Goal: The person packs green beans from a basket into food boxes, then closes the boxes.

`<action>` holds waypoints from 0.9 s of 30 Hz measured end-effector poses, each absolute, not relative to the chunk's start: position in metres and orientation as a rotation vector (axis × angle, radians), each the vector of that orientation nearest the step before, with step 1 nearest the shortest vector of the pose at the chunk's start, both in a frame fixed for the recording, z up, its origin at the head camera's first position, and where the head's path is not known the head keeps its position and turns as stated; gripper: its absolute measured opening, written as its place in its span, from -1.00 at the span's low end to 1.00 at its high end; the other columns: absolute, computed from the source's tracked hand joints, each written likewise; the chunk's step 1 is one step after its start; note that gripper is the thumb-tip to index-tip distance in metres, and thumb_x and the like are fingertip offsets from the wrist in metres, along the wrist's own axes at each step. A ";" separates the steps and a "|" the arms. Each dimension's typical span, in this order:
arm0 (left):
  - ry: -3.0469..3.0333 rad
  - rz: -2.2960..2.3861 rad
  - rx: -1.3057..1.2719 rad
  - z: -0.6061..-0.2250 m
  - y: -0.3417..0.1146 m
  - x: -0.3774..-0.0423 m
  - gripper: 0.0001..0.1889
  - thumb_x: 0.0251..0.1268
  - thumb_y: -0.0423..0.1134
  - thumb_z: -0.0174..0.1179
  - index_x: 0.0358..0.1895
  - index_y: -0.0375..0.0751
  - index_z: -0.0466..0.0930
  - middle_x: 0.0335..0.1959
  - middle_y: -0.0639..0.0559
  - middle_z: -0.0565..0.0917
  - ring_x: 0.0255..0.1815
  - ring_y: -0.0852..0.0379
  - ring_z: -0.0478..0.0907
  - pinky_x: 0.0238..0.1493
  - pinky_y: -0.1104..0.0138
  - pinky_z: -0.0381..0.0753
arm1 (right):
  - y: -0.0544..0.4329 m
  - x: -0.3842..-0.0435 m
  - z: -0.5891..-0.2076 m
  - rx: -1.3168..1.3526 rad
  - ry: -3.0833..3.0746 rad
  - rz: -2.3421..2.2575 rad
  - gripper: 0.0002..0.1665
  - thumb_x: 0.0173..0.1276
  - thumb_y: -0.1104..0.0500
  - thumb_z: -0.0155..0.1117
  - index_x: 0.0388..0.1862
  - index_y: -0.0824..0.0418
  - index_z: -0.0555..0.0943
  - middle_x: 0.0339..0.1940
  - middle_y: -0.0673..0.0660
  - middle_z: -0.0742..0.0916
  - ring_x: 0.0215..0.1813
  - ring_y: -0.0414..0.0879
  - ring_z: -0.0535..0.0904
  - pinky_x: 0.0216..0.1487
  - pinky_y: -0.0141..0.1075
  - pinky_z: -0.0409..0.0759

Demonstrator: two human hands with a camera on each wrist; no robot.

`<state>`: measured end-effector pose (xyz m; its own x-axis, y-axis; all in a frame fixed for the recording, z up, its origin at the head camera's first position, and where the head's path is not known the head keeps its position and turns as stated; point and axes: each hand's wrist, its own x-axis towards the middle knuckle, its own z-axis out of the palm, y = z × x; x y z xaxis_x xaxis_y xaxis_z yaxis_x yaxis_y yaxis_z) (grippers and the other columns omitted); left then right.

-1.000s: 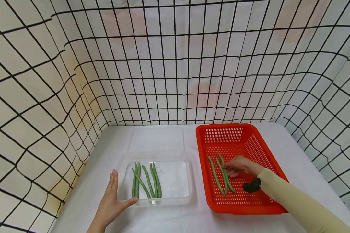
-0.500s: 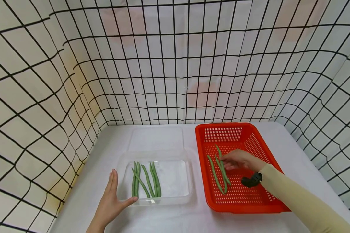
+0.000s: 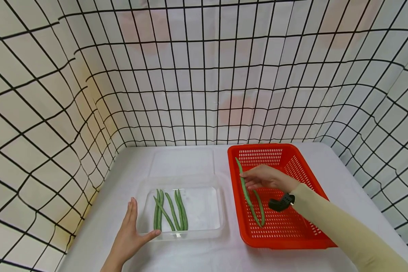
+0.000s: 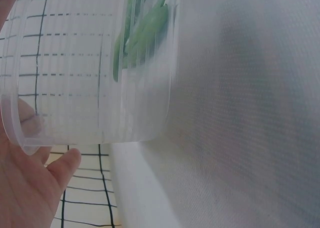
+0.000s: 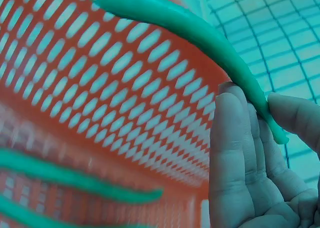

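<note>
My right hand (image 3: 270, 177) pinches a green bean (image 5: 195, 30) by one end between thumb and fingers, raised at the left side of the red basket (image 3: 300, 238). Two other green beans (image 5: 75, 178) lie on the basket's floor, one partly overlapped by the held bean in the head view. My left hand (image 3: 129, 238) rests at the left front corner of a clear plastic box (image 3: 207, 236), fingers straight along its left side and thumb spread along its front rim. Inside the box, toward its left, lie several green beans (image 3: 172, 211).
A flat clear lid (image 3: 181, 162) lies behind the box on the white-covered table (image 3: 221, 260). White walls with a black wire grid (image 3: 210, 79) enclose the back and both sides. A black strap (image 3: 281, 203) is on the right wrist.
My right hand has lifted a green bean off the basket floor and carried it leftward and up to the basket's left wall. The left hand and box stay put.
</note>
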<state>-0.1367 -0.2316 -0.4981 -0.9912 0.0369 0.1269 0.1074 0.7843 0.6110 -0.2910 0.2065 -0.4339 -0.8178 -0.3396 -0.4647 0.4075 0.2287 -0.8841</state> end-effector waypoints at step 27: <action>-2.843 -0.991 -0.117 -0.500 -0.232 -0.137 0.36 -0.18 0.27 0.42 0.51 -0.16 -0.41 0.52 -0.20 -0.28 0.47 -0.29 -0.22 0.19 -0.32 0.04 | 0.069 -0.276 -0.427 -0.045 1.706 -1.632 -0.76 0.31 0.23 0.30 -0.24 0.44 0.65 -0.45 0.24 0.72 -0.45 -0.06 0.70 -0.26 -0.23 0.64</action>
<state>-0.1366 -0.2324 -0.5005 -0.9887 0.0309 0.1466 0.1154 0.7815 0.6131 -0.2763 0.0693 -0.4275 -0.7101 -0.5101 -0.4854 0.4625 0.1819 -0.8678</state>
